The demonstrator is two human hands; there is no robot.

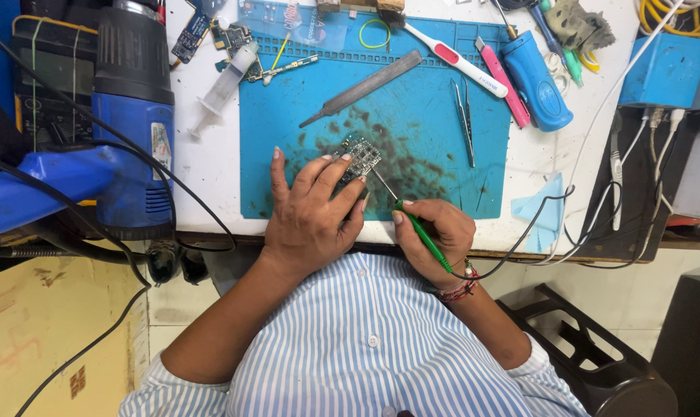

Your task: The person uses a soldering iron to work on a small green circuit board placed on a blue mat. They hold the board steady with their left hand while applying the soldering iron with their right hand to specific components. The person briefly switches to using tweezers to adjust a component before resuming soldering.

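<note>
Right hand (pixel 431 235): grip clenched on green-handled soldering iron (pixel 421 232), tip angled up-left, touching small circuit board (pixel 359 154). Left hand (pixel 311 212): fingers spread, pressing board flat on blue work mat (pixel 427 166); grip not closed around it. Beyond board: metal file (pixel 363 87), tweezers (pixel 464 120). Up-left of left hand: syringe (pixel 223 85). Far left: blue heat gun (pixel 130 116). Mat lies on white desk (pixel 207 158).

You're at an electronics repair bench.
Your worktop (pixel 211 162) carries a blue repair mat (pixel 442 162), a blue hot-air gun (pixel 130 116), tweezers (pixel 464 116), a metal file (pixel 363 87), a syringe (pixel 223 85), loose circuit boards (pixel 234 38) and tangled cables (pixel 597 224).
</note>
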